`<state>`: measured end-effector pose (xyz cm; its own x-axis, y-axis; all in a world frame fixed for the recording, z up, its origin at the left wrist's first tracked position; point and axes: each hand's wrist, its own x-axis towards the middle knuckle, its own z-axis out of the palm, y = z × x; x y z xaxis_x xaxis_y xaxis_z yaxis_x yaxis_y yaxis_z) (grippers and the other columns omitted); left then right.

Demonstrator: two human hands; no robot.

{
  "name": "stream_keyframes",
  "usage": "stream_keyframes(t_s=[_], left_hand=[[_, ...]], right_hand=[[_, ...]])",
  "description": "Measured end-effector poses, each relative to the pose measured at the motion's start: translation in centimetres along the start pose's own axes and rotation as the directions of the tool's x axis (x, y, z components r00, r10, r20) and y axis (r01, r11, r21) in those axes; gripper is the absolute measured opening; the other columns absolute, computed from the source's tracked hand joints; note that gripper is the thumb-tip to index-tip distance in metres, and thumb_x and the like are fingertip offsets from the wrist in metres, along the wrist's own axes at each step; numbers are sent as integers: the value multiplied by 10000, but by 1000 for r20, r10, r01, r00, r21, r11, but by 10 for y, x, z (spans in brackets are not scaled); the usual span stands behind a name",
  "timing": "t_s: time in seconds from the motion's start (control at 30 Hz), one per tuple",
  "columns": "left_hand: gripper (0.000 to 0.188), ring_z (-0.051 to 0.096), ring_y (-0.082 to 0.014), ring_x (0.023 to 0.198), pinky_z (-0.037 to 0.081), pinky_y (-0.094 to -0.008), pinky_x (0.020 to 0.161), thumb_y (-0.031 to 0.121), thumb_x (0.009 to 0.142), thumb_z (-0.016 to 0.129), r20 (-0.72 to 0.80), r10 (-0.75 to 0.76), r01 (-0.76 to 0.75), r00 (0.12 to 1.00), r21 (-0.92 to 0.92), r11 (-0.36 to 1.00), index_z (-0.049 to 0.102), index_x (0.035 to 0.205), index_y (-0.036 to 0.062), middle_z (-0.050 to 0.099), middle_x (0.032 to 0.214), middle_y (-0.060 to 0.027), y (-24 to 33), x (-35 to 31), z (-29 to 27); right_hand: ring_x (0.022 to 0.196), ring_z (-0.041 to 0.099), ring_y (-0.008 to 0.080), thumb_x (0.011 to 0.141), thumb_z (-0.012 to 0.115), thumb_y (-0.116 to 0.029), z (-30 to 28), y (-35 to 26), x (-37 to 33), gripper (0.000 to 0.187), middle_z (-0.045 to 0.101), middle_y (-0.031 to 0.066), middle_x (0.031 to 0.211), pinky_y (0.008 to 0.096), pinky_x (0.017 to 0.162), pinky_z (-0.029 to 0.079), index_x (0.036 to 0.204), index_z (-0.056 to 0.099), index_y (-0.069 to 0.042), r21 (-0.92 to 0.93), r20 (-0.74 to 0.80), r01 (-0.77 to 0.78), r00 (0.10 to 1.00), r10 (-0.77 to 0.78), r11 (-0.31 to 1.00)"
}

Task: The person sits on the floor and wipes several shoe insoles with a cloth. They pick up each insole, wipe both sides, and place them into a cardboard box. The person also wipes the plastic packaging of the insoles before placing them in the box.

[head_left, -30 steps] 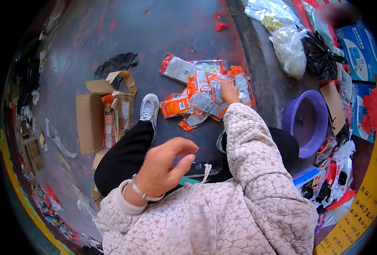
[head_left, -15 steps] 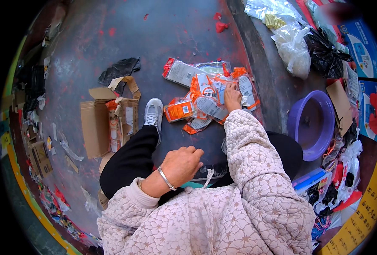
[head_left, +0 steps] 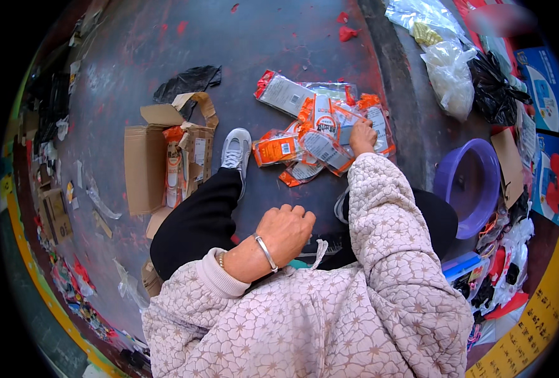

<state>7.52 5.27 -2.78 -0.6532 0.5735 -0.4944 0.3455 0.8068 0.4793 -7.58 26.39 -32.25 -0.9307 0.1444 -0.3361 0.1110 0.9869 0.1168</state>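
Observation:
Several flat plastic packets with orange and white print lie in an overlapping pile [head_left: 322,150] on the floor in front of my feet. My right hand [head_left: 363,137] reaches to the pile's right side. Its fingers are bent and closed on the edge of a clear plastic packet [head_left: 344,120]; the fingertips are partly hidden. Close to my lap, my left hand [head_left: 286,233] hangs above the floor, away from the packets. Its fingers are curled in, back of the hand up, so whatever may be inside them is hidden.
Left of my shoe stands an open cardboard box [head_left: 146,167] with an orange-and-white packet [head_left: 173,165] in it. Black plastic [head_left: 188,84] lies behind. At right are a purple basin [head_left: 444,183], a clear bag [head_left: 448,72], a black bag [head_left: 495,88] and blue cartons [head_left: 544,79].
The whole view has shifted slightly, moving the scene right and up. My right hand stays at the pile, its fingers now drawn closer together. My left hand remains curled near my lap.

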Motion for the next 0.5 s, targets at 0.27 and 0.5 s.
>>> stream_keyframes(t_s=[0.27,0.5], left_hand=[[196,578,-256,771,465,-366,617,195,745,613,7,15,-16,1000,78,997,543,860,52,565,806,-95,2,6,9],[211,605,-269,789,480,-395,616,238,757,600,-2,-9,9,1000,126,992,551,866,65,593,847,-107,-2,13,6]], right_hand=[[951,579,337,701,591,-163,-80,11,20,261,606,181,999,427,799,459,915,643,-23,318,57,-167,986,157,933],[988,561,323,742,508,-152,-222,26,21,264,592,177,1032,398,806,459,952,639,-60,131,-13,65,998,-64,989]])
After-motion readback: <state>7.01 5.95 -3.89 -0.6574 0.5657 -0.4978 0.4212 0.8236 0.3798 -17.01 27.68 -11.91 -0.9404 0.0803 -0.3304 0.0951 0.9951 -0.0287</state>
